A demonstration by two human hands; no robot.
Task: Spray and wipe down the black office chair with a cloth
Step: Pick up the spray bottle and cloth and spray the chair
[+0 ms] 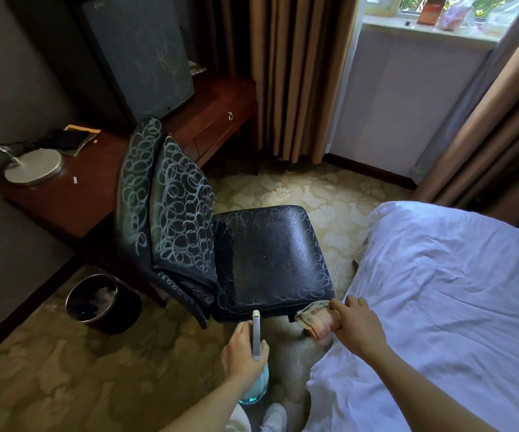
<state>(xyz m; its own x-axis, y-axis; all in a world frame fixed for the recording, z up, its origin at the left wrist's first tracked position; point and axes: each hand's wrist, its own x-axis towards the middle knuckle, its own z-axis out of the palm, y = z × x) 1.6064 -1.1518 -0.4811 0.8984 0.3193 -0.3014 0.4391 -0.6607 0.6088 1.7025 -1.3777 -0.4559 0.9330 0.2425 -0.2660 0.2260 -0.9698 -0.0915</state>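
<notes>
Our left hand [241, 357] grips the spray bottle [256, 336]. Its nozzle points to the front edge of the black chair [267, 254], which stands just ahead of this hand. To the right of it, our right hand [356, 322] clutches the cloth [312, 321], which is at the seat corner, just left of the fingers. The bed [439, 307] lies under and right of this hand.

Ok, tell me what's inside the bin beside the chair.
Inside the bin lies a dark heap with a pale crumpled patch on its far side, maybe paper or liner. The bottom is covered by that and too dark to read.
</notes>
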